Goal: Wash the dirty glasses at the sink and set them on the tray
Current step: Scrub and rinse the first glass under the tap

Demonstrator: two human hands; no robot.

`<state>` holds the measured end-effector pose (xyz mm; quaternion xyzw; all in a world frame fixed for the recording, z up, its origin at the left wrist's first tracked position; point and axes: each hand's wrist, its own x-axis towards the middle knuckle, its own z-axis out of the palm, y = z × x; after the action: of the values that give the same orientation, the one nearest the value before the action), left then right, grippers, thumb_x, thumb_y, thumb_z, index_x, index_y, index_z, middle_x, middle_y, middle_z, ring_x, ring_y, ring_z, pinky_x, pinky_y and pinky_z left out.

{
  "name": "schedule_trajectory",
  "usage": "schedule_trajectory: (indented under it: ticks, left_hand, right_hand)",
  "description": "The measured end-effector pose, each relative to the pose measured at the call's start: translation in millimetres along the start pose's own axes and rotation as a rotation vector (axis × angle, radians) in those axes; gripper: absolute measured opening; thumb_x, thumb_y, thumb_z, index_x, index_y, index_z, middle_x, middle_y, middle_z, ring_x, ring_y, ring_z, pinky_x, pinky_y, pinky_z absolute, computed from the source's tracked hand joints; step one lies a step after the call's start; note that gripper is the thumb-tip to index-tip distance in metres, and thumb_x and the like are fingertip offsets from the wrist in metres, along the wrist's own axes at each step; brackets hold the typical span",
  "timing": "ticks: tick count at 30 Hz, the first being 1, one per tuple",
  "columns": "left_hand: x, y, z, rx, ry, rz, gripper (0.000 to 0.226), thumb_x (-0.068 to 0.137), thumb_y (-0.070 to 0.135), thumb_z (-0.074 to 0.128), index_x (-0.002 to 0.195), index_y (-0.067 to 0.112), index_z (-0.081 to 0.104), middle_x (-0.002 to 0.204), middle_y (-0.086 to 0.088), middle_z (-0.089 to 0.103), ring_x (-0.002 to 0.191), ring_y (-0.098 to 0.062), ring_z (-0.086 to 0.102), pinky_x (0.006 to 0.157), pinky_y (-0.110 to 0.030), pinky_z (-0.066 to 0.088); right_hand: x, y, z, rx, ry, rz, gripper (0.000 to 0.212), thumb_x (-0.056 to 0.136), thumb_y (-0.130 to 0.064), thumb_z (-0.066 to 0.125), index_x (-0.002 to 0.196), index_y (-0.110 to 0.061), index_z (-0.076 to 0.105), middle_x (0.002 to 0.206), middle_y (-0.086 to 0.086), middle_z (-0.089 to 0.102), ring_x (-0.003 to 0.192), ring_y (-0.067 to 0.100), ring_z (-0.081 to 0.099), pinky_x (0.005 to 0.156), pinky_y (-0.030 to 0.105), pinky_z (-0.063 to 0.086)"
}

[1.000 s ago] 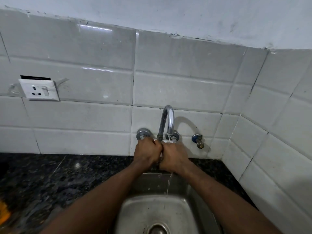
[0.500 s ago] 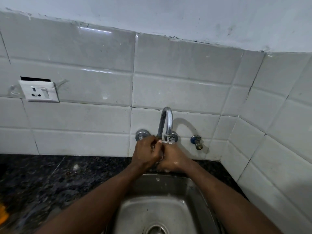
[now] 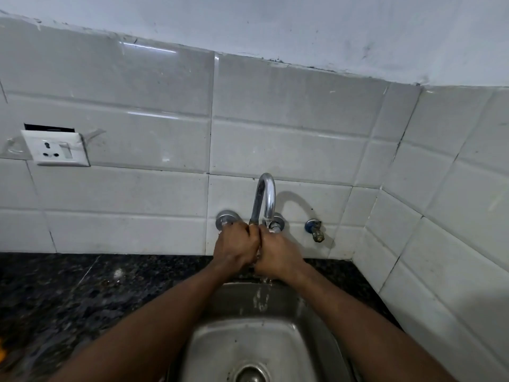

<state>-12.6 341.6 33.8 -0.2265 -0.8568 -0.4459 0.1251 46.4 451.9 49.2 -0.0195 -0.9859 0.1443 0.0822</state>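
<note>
My left hand (image 3: 237, 248) and my right hand (image 3: 278, 253) are pressed together, knuckles up, right under the spout of the chrome tap (image 3: 265, 194). Their fingers curl round something between them. Only a pale glint of a glass (image 3: 271, 229) shows at the top of my right hand; the rest is hidden. Water runs off my hands and down the back wall of the steel sink (image 3: 311, 334). No tray is in view.
The sink drain (image 3: 249, 373) lies at the bottom edge. Dark speckled granite counter (image 3: 82, 293) stretches left of the sink. A small side tap (image 3: 315, 231) sticks out of the tiled wall on the right, which turns a corner close by. A white wall socket (image 3: 55, 147) sits upper left.
My hands have stayed under the spout, shifting slightly against each other. The water trickle below them is back in view, and the camera has tilted a little.
</note>
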Motion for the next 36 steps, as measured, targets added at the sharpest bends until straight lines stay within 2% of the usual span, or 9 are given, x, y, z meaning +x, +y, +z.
schedule_trajectory:
  ticks: [3,7,12,14,18,25,31,34,36]
  left_hand:
    - [1.9,4.0,1.9,-0.028,0.012,0.010,0.040,0.099,0.034,0.044,0.071,0.014,0.064,0.067,-0.001,0.063,0.064,-0.015,0.061,0.057,-0.025,0.045]
    - [-0.9,-1.5,-5.4,-0.228,0.045,0.214,0.030,0.091,0.030,0.051,0.077,0.012,0.070,0.065,0.003,0.065,0.061,-0.010,0.060,0.056,-0.021,0.045]
    - [7.6,7.7,6.4,-0.062,0.008,-0.101,0.034,0.095,0.026,0.047,0.071,0.009,0.062,0.070,-0.006,0.063,0.067,-0.020,0.063,0.059,-0.032,0.051]
    - [4.1,1.3,5.9,-0.128,0.021,-0.038,0.032,0.098,0.025,0.046,0.074,0.012,0.063,0.073,-0.004,0.064,0.071,-0.019,0.063,0.063,-0.030,0.049]
    - [-2.4,-10.2,-2.0,-0.111,-0.098,0.193,0.030,0.094,0.034,0.045,0.080,0.018,0.066,0.072,0.004,0.065,0.068,-0.009,0.061,0.064,-0.032,0.052]
    - [4.4,-4.3,8.9,-0.072,-0.044,-0.318,0.039,0.101,0.034,0.044,0.078,0.009,0.063,0.077,-0.009,0.066,0.070,-0.020,0.063,0.062,-0.034,0.053]
    - [8.5,-16.2,13.4,-0.206,0.064,-0.661,0.046,0.103,0.039,0.041,0.106,0.000,0.065,0.104,-0.017,0.069,0.090,-0.030,0.066,0.073,-0.035,0.053]
    - [3.0,-15.1,13.7,-0.529,0.042,-0.805,0.047,0.103,0.042,0.039,0.102,0.004,0.066,0.093,-0.017,0.072,0.068,-0.024,0.065,0.054,-0.031,0.051]
    - [-1.7,-15.6,14.0,-0.613,-0.042,-0.798,0.048,0.105,0.041,0.034,0.097,0.005,0.065,0.087,-0.016,0.071,0.059,-0.021,0.059,0.048,-0.028,0.045]
  right_hand:
    - [0.7,3.6,6.8,-0.046,0.115,-0.034,0.082,0.072,-0.042,0.075,0.139,-0.023,0.032,0.116,0.004,0.063,0.101,0.026,0.064,0.084,0.041,0.056]
    - [9.1,11.7,-7.3,0.440,-0.179,-0.055,0.082,0.054,-0.034,0.085,0.125,-0.027,0.044,0.111,-0.009,0.062,0.105,0.013,0.063,0.089,0.034,0.056]
    - [6.7,2.6,0.4,0.006,0.008,-0.031,0.055,0.069,-0.038,0.074,0.119,-0.027,0.055,0.102,-0.004,0.068,0.090,0.018,0.065,0.080,0.038,0.058]
    - [6.2,4.3,3.6,0.013,0.045,-0.041,0.055,0.069,-0.036,0.075,0.119,-0.024,0.056,0.101,-0.003,0.068,0.089,0.018,0.065,0.079,0.038,0.058]
    - [10.9,15.6,-7.3,0.278,-0.185,-0.026,0.053,0.061,-0.025,0.085,0.110,-0.021,0.062,0.098,-0.004,0.069,0.088,0.013,0.066,0.079,0.033,0.059]
    - [4.2,8.0,11.5,-0.265,0.189,-0.202,0.056,0.076,-0.050,0.068,0.122,-0.020,0.056,0.106,0.003,0.069,0.093,0.025,0.066,0.081,0.037,0.055]
    - [6.9,20.2,2.6,0.386,0.107,-0.067,0.058,0.068,-0.047,0.082,0.118,-0.027,0.060,0.114,-0.006,0.067,0.098,0.008,0.063,0.086,0.026,0.053]
    - [5.1,14.4,9.3,0.832,0.105,0.129,0.049,0.078,-0.045,0.078,0.118,-0.030,0.055,0.114,-0.003,0.065,0.096,0.013,0.067,0.079,0.031,0.059]
    - [9.4,5.2,11.4,0.815,0.200,0.204,0.037,0.084,-0.056,0.067,0.108,-0.028,0.060,0.103,-0.003,0.068,0.087,0.012,0.068,0.078,0.037,0.059]
